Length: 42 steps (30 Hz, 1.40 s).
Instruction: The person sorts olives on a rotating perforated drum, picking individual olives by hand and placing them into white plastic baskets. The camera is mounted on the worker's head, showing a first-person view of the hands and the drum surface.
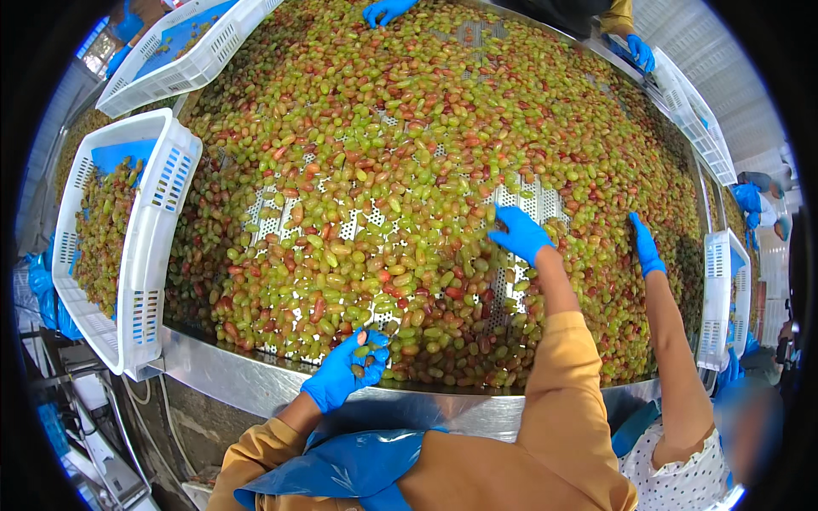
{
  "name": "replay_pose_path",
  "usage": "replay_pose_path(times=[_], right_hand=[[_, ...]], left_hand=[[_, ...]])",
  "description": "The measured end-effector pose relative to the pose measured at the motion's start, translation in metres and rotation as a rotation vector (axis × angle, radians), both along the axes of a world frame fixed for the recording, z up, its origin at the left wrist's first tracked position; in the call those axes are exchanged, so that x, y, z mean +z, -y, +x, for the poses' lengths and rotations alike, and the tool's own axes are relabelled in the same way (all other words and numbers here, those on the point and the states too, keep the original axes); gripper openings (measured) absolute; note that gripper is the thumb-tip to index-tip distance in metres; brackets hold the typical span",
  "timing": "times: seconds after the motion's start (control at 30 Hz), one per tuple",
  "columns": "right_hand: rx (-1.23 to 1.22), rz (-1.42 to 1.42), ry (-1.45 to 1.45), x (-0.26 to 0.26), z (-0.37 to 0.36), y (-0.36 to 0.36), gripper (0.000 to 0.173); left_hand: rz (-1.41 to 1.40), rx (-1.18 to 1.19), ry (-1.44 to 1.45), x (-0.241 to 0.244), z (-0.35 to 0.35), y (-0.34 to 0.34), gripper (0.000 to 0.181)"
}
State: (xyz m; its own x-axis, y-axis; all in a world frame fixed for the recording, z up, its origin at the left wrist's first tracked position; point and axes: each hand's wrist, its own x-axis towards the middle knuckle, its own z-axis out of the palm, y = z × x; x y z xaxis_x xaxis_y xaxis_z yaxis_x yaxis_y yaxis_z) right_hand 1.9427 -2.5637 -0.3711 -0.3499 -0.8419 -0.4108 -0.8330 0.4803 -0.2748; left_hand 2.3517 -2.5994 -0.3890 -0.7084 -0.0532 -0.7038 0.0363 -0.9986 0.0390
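Note:
Loose green and reddish grapes point(390, 281) cover a perforated metal sorting table point(533, 201) in front of me. My left hand point(348, 372), in a blue glove with a fingertip showing through, is palm up at the near edge. Its curled fingers hold a few grapes point(362, 351). My right hand point(523, 235), also blue-gloved, reaches palm down over the middle right of the table. Its fingers are apart at the edge of a bare perforated patch, and its fingertips are slightly blurred. I see nothing held in it.
A white crate point(144, 255) of small grapes on blue lining stands at the left rim, with another crate point(192, 64) behind it. More crates point(693, 115) line the right side. Co-workers' gloved hands point(645, 246) work at right and far side. A metal rim point(243, 377) borders the near edge.

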Motion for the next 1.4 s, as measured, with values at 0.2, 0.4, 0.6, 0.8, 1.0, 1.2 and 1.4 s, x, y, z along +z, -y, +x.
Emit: replay_pose_path(times=[0.2,0.4,0.6,0.8,1.0,1.2,1.4], right_hand=[[-0.246,-0.326,-0.075,0.02,-0.066,0.036,0.036],[-0.22,-0.258,-0.364,-0.013,-0.068,0.128,0.029],[-0.202,-0.124,-0.405,-0.028,-0.055,0.136,0.026],[-0.099,-0.142,-0.399,-0.037,-0.026,0.061,0.027],[-0.276,-0.131,-0.086,-0.018,-0.041,0.055,0.031],[-0.305,-0.208,-0.131,-0.017,-0.03,0.12,0.028],[-0.358,-0.008,-0.184,-0.028,-0.043,0.141,0.024]], left_hand=[[0.098,0.012,-0.138,-0.02,0.01,0.006,0.032],[0.087,0.002,-0.097,-0.016,0.013,0.012,0.028],[0.066,0.037,-0.033,-0.019,0.016,0.016,0.022],[-0.013,-0.039,-0.047,-0.017,0.023,0.023,0.026],[-0.104,-0.07,-0.017,-0.014,0.029,0.029,0.032],[-0.105,-0.018,-0.031,-0.02,0.037,0.033,0.031],[-0.131,-0.018,-0.043,-0.013,0.041,0.039,0.035]])
